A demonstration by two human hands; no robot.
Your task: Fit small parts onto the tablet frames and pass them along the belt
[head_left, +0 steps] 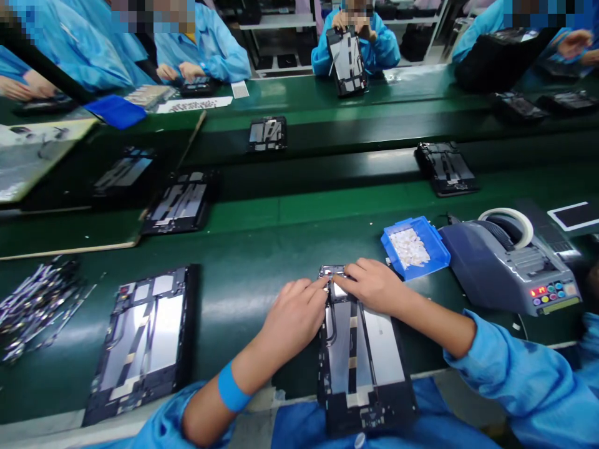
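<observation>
A tablet with its back cover off (386, 349) lies in front of me, its inner parts facing up and its lower end reaching over the bench edge. My left hand (297, 312) is curled along its upper left edge, with the index fingertip at the top end. From the other side, my right hand (374, 285) grips the upper right edge, its fingertips meeting the left ones near the small camera area. Any small part under the fingertips is too hidden to make out. A second open tablet (161, 333) lies to the left.
A blue tray (437, 249) of small white pieces and a tape dispenser (505, 274) stand at right. Thin strip-like parts (42, 305) are heaped at far left. More open tablets (447, 168) lie along the green line (299, 215). Co-workers in blue sit opposite.
</observation>
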